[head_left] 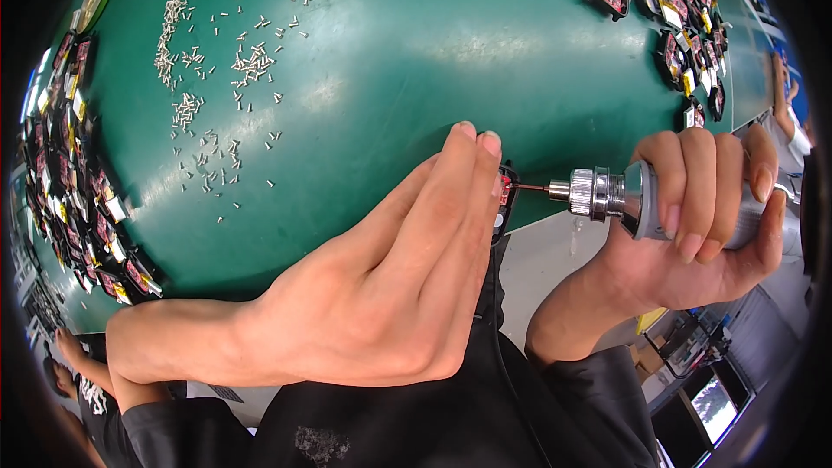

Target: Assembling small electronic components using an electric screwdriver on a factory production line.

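My right hand is wrapped round a grey electric screwdriver with a silver metal collar, held sideways. Its thin bit points left and meets a small black housing with a red circuit board. My left hand holds that housing up, its back turned to the view and its fingers stretched along the far side. Most of the housing, and my left thumb, are hidden behind the hand. Whether a screw sits at the tip of the bit is too small to tell.
Loose small silver screws lie scattered over the left of the green table. Rows of black housings with red boards line the left edge and the far right. A black cable hangs below my left hand. Other people are at both sides.
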`<action>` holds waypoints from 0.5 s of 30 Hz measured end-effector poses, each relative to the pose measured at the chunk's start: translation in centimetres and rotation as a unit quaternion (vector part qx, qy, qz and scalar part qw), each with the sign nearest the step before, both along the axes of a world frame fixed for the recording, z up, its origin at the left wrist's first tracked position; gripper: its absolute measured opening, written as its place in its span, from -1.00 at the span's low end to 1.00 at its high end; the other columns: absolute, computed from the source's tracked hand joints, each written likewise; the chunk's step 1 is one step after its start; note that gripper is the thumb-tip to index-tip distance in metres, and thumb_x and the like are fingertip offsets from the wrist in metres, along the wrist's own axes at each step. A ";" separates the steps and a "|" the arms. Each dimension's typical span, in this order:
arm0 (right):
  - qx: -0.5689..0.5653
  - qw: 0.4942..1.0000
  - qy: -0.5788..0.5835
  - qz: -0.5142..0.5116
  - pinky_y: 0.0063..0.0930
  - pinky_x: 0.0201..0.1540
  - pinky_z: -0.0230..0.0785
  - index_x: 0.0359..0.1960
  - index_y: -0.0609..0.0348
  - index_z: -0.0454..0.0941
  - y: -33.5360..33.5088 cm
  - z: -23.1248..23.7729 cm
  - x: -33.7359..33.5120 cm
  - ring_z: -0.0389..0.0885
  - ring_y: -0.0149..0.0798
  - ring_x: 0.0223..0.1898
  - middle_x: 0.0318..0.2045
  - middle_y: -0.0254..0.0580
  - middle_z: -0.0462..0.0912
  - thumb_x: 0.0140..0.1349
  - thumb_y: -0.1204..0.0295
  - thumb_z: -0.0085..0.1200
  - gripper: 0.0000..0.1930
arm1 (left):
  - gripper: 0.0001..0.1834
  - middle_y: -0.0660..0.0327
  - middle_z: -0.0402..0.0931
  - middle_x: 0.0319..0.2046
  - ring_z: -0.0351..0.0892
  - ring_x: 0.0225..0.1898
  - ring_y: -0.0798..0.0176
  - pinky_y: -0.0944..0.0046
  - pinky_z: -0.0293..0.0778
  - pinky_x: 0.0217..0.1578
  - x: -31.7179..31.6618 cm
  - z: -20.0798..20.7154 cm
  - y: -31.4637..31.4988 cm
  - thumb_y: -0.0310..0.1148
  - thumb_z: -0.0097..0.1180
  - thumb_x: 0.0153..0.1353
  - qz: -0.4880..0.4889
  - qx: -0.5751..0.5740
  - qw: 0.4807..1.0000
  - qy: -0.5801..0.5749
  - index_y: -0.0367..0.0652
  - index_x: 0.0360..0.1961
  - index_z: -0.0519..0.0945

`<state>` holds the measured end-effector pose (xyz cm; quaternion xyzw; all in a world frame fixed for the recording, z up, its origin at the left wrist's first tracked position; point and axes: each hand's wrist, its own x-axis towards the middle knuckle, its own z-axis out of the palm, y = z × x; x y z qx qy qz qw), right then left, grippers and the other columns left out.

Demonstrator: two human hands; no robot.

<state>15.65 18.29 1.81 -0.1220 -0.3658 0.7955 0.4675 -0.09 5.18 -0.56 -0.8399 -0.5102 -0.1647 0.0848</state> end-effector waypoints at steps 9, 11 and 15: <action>0.013 1.000 -0.006 -0.003 -0.62 -0.55 0.13 -0.38 0.11 0.33 -0.3 0.1 -0.1 0.26 -0.54 -0.75 -0.83 -0.50 0.27 0.20 0.40 -0.01 -0.89 | -0.79 -0.16 0.63 -0.28 0.66 -0.14 -0.07 0.26 0.63 -0.19 0.2 -0.1 0.1 -0.58 0.12 -0.05 0.007 0.011 1.000 -0.012 -0.56 -0.38 0.63; 0.019 1.000 -0.011 -0.007 -0.62 -0.55 0.13 -0.39 0.10 0.33 -0.3 0.2 -0.1 0.27 -0.54 -0.75 -0.83 -0.50 0.28 0.20 0.40 -0.01 -0.89 | -0.80 -0.15 0.64 -0.28 0.66 -0.14 -0.06 0.26 0.63 -0.19 0.2 -0.2 0.1 -0.60 0.12 -0.04 0.007 0.010 1.000 -0.012 -0.55 -0.38 0.64; 0.040 0.999 -0.011 0.009 -0.61 -0.55 0.13 -0.38 0.10 0.33 -0.1 0.4 -0.2 0.27 -0.54 -0.75 -0.83 -0.49 0.30 0.20 0.39 -0.01 -0.89 | -0.82 -0.11 0.64 -0.28 0.66 -0.15 -0.03 0.29 0.62 -0.19 0.2 -0.3 0.0 -0.61 0.15 -0.03 0.013 0.025 1.000 -0.001 -0.53 -0.38 0.65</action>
